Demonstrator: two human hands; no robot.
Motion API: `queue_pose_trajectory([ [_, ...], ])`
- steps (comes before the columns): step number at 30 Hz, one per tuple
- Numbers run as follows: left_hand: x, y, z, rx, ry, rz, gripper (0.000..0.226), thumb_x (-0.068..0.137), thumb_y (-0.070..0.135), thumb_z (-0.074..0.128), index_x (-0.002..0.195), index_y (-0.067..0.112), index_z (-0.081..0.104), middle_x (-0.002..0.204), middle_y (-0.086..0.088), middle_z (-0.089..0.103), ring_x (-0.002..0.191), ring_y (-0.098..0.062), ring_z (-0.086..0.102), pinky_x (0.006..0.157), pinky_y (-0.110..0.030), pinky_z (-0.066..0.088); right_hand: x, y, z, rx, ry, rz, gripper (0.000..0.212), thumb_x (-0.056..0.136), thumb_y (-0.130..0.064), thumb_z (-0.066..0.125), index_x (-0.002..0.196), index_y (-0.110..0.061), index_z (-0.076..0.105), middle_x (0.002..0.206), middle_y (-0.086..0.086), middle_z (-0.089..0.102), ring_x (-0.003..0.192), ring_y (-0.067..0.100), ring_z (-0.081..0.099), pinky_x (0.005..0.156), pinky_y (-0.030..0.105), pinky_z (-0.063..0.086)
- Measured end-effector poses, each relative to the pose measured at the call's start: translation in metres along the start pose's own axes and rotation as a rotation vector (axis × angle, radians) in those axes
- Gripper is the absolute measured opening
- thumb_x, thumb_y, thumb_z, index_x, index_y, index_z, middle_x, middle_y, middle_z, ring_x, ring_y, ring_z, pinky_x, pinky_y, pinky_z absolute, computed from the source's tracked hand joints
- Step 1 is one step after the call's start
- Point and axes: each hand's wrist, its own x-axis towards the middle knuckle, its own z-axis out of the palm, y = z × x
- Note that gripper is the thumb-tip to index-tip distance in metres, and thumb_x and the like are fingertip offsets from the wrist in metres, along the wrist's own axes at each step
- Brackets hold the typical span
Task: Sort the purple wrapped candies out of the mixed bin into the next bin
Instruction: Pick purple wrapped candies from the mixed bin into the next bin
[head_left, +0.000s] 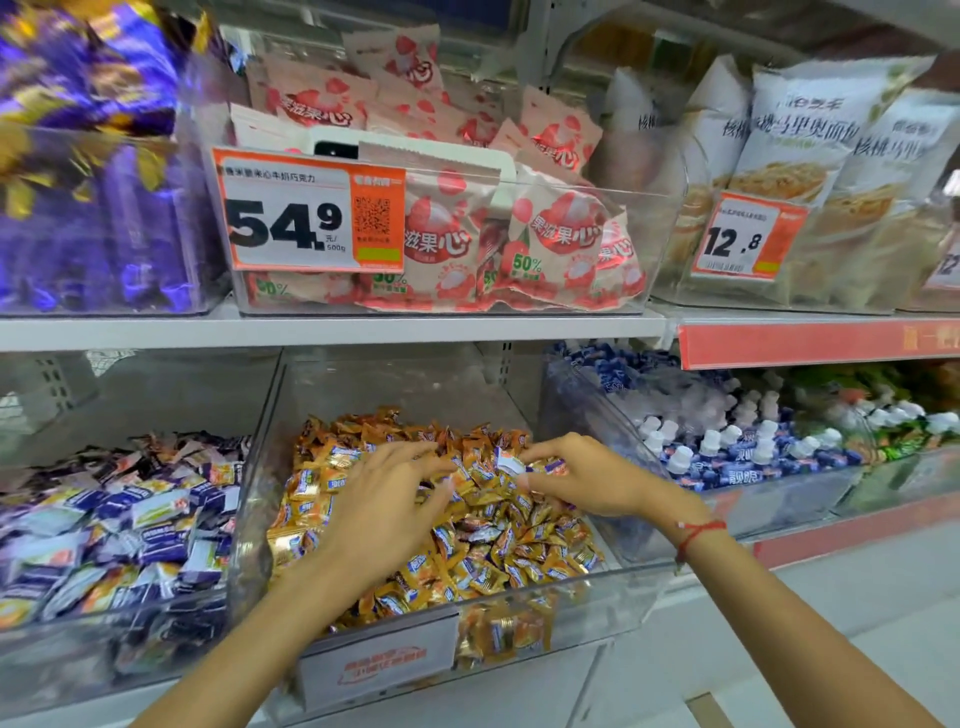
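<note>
The mixed bin (602, 605) is a clear plastic tub on the lower shelf, heaped with orange wrapped candies (483, 566) and a few purple ones among them. Both my hands are inside it. My left hand (384, 499) lies on the heap with its fingers spread and lightly bent, the tips touching candies near the middle. My right hand (587, 478) reaches in from the right and pinches a purple and white wrapped candy (508, 461) between thumb and fingers. The bin to the left (62, 670) holds purple and white wrapped candies (156, 525).
A bin of small blue bottles with white caps (727, 447) stands to the right. On the shelf above are a bin of pink packets (545, 234) with a price tag (306, 213), purple bags (78, 182) and bread packs (810, 171).
</note>
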Motion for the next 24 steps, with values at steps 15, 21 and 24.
queue_pose_trajectory([
  [15, 0.02, 0.018, 0.004, -0.448, -0.127, -0.103, 0.017, 0.094, 0.036, 0.058, 0.092, 0.027, 0.073, 0.085, 0.016, 0.07, 0.075, 0.004, 0.063, 0.07, -0.019, 0.051, -0.02, -0.017, 0.016, 0.496, 0.47, -0.004, 0.026, 0.089, -0.041, 0.064, 0.085, -0.016, 0.071, 0.061, -0.008, 0.062, 0.051, 0.004, 0.054, 0.051, 0.021, 0.047],
  [21, 0.039, 0.028, 0.034, 0.392, -0.305, 0.171, 0.021, 0.083, 0.04, 0.072, 0.096, 0.025, 0.063, 0.103, 0.005, 0.064, 0.101, -0.018, 0.057, 0.076, -0.031, 0.043, -0.033, -0.023, 0.004, 0.983, 0.411, 0.171, 0.034, 0.1, -0.037, 0.045, 0.079, -0.011, 0.047, 0.051, -0.005, 0.046, 0.04, 0.007, 0.037, 0.04, 0.017, 0.033],
  [24, 0.044, 0.03, 0.04, 0.459, -0.247, 0.172, 0.021, 0.087, 0.04, 0.068, 0.097, 0.022, 0.064, 0.104, 0.001, 0.065, 0.101, -0.022, 0.058, 0.074, -0.032, 0.044, -0.031, -0.025, 0.01, 1.014, 0.367, 0.201, 0.031, 0.102, -0.032, 0.041, 0.079, -0.012, 0.042, 0.052, -0.003, 0.049, 0.039, 0.009, 0.036, 0.041, 0.019, 0.03],
])
